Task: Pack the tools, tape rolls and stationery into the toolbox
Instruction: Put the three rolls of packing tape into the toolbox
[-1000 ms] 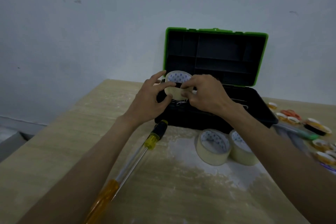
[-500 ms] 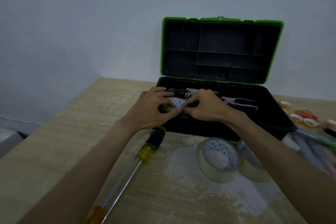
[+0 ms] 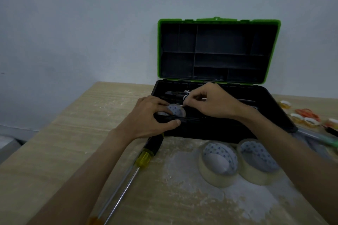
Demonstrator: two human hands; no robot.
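1. Surface: a light wooden table (image 3: 54,151) set against a plain pale wall (image 3: 82,33); a whitish dusty patch marks the tabletop in front of the toolbox.
2. Toolbox (image 3: 228,129): black base, green lid (image 3: 218,51) standing upright and open, showing empty divided compartments. Tools with dark and white handles (image 3: 178,95) lie inside the base.
3. Left hand (image 3: 148,117): fingers curled over a tape roll (image 3: 175,110) at the left front corner inside the base, thumb pressed against the front rim.
4. Right hand (image 3: 212,103): fingertips pinched together just above the same roll; what they pinch cannot be told.
5. Two more tape rolls (image 3: 218,164) (image 3: 257,162) lie side by side on the table in front of the toolbox.
6. A long screwdriver (image 3: 146,155) lies diagonally under the left forearm.
7. Small rolls (image 3: 309,120) sit right of the toolbox.
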